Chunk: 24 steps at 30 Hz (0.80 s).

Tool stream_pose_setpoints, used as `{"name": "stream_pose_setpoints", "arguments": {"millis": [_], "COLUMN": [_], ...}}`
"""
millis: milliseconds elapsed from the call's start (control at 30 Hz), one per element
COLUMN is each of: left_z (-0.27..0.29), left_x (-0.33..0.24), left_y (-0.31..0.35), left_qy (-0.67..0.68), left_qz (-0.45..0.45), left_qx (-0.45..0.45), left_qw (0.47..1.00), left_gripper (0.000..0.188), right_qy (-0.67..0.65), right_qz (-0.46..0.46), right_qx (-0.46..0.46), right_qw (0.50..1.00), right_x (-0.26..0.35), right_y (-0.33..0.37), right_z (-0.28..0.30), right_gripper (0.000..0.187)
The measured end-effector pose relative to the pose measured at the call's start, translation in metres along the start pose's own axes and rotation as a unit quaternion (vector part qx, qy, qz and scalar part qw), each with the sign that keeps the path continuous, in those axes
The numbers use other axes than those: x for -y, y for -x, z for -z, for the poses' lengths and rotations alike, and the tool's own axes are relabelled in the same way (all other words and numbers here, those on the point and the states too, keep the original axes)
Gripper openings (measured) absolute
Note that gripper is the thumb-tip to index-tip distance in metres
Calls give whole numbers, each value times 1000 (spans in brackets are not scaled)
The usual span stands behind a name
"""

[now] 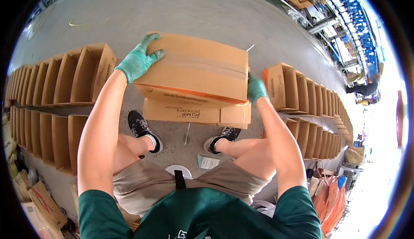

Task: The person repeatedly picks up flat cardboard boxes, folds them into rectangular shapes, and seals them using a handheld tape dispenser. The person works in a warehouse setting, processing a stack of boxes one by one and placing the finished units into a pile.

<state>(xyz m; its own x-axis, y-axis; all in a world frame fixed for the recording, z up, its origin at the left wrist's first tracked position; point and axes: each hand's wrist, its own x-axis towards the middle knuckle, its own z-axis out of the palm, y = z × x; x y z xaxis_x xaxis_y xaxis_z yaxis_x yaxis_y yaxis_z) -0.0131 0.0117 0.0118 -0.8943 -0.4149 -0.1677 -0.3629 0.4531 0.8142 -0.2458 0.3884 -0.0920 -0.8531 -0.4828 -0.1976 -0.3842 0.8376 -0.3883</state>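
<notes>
A brown cardboard box [200,62] lies between my hands with a taped seam across its top and an orange edge on its near side. My left hand [140,62], in a green glove, grips the far left corner, thumb on the top face. My right hand [257,89], gloved the same, is closed on the right end; its fingertips are partly hidden by the box. Below the box, flat folded cartons [181,111] stick out toward me, between my shoes.
Open-topped cartons [64,77] stand in rows on my left, and more rows of cartons [302,88] on my right. A paper slip [208,162] is on the floor near my right shoe. An orange bag [332,200] sits at lower right. Another person [366,88] is far off right.
</notes>
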Motion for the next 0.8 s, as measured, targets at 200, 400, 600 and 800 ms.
{"name": "stream_pose_setpoints", "arguments": {"millis": [200, 400, 600, 800], "left_z": [-8, -9, -16, -5], "left_x": [-5, -8, 23, 18], "left_y": [-8, -8, -14, -12], "left_qy": [16, 42, 53, 218], "left_qz": [3, -21, 1, 116], "left_qx": [16, 16, -27, 75], "left_qw": [1000, 999, 998, 966], "left_gripper": [60, 70, 71, 73], "right_qy": [-89, 135, 180, -540], "right_qz": [228, 229, 119, -33], "right_qx": [-204, -138, -146, -51], "right_qw": [948, 954, 965, 840], "right_x": [181, 256, 138, 100], "right_y": [16, 7, 12, 25], "right_z": [88, 6, 54, 49], "right_gripper": [34, 59, 63, 68]}}
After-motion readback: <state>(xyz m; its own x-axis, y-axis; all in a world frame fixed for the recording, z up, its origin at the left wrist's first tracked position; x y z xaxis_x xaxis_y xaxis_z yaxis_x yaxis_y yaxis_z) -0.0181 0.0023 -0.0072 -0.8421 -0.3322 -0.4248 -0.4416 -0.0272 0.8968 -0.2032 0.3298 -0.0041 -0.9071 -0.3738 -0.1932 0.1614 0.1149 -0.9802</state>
